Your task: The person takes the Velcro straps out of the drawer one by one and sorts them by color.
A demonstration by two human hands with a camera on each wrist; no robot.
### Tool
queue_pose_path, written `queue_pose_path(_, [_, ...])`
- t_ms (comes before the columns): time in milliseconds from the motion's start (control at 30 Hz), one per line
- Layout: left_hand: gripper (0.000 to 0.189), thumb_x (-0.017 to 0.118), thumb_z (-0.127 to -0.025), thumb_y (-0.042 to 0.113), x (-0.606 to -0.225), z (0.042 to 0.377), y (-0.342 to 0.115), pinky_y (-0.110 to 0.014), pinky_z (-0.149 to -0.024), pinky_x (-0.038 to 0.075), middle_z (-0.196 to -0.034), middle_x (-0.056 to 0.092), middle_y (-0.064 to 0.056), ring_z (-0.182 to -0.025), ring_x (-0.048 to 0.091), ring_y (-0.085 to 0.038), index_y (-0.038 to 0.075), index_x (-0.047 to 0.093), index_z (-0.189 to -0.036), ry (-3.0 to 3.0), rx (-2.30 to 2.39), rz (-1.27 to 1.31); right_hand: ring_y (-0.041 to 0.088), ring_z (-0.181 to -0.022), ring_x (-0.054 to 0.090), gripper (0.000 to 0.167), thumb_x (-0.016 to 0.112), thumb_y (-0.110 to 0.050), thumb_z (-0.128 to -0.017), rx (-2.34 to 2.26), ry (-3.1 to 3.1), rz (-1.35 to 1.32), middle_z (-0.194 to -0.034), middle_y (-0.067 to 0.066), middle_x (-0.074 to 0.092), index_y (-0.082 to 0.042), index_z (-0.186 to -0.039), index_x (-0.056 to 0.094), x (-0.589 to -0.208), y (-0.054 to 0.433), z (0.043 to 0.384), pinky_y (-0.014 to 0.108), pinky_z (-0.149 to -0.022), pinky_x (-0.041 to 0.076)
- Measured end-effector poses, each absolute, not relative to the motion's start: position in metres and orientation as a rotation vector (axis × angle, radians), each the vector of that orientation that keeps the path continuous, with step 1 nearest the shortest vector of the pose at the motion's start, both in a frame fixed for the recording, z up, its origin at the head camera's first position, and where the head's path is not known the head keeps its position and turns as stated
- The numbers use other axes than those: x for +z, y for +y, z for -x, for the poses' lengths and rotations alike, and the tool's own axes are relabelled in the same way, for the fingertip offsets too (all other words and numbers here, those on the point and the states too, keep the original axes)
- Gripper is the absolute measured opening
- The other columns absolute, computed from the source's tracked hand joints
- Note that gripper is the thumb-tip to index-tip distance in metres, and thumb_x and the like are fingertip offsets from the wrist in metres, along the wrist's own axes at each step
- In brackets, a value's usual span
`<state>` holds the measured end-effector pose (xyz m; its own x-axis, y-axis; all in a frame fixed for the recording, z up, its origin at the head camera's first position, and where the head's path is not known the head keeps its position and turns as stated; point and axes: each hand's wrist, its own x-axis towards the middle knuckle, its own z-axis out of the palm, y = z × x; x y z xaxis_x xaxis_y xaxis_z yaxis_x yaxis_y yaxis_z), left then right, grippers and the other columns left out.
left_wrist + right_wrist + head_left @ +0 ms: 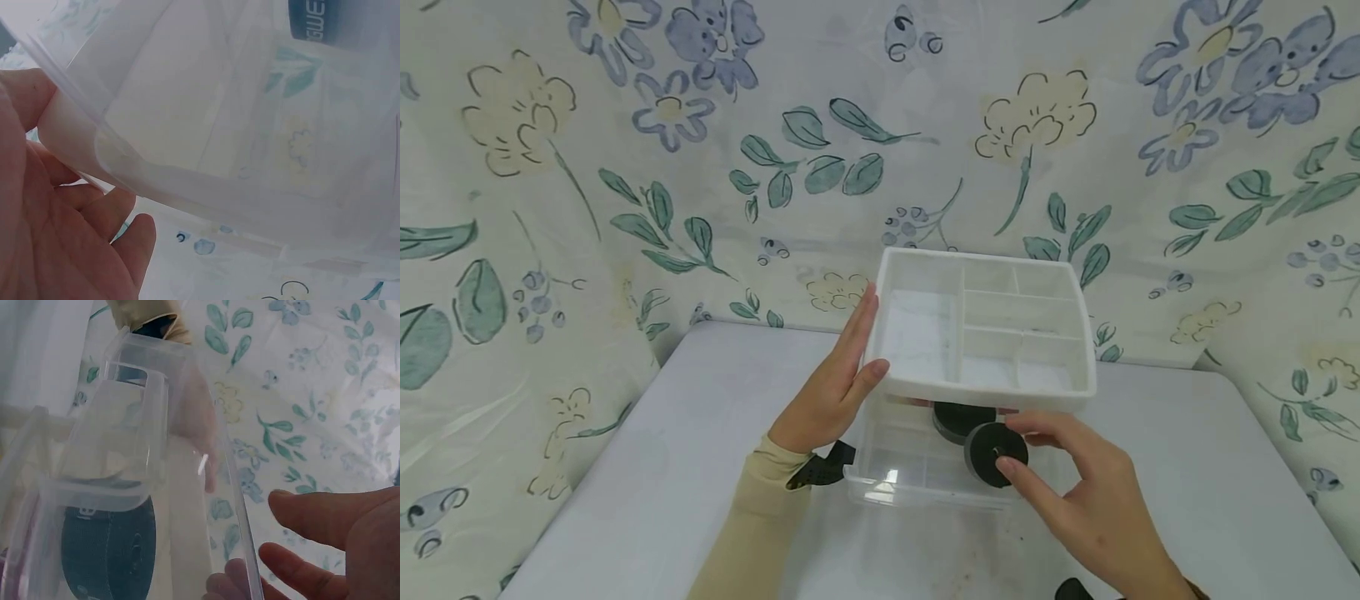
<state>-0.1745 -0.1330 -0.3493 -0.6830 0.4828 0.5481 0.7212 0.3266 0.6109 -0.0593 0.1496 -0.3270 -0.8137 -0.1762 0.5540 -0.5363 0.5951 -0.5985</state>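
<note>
A white tray (pixel 917 333) with several compartments sits high over a clear plastic box (pixel 887 479). My left hand (pixel 827 383) presses flat along the tray's left side, fingers straight, thumb at its front corner. Two black discs show at the box: one disc (pixel 996 454) in front, the other (pixel 958 421) partly hidden under the tray. White lettering runs on a disc's rim (pixel 312 19) in the left wrist view. My right hand (pixel 1093 487) overlaps the front disc in the head view. From the right wrist, its thumb and fingers (pixel 312 512) stand apart from the dark disc (pixel 109 547) behind clear plastic.
A white table (pixel 647 492) lies under the box. Flower-patterned sheeting (pixel 850 125) rises behind it and at both sides. The clear box has a raised front edge (pixel 917 496). Dark bands circle both wrists, such as the left band (pixel 823 467).
</note>
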Motion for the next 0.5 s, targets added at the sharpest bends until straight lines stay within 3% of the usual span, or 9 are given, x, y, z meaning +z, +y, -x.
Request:
queue_pose_path(233, [0.071,0.039,-0.110,0.037,-0.350,0.174,-0.133,-0.039,-0.124,0.010,-0.169,-0.005,-0.001,-0.155,0.000,-0.021,0.010,-0.001,-0.162,-2.327,-1.282,1.080,0.013,-0.095,0.069,0.050,0.091,-0.012,-0.074,0.904,-2.560,-0.597,-0.115,-0.007,0.071,-0.017,-0.119,0.071,-0.323,0.154,0.067,0.034,-0.079,0.059])
queue_pose_path(500, [0.071,0.038,-0.110,0.039,-0.349,0.174,-0.132,-0.039,-0.124,0.009,-0.169,-0.006,0.000,-0.155,-0.001,-0.021,0.011,-0.002,-0.162,-2.329,-1.292,1.087,0.021,-0.102,0.068,0.052,0.090,-0.021,-0.076,0.883,-2.781,-0.600,-0.124,-0.001,0.069,-0.016,-0.123,0.070,-0.319,0.158,0.074,0.043,-0.082,0.058])
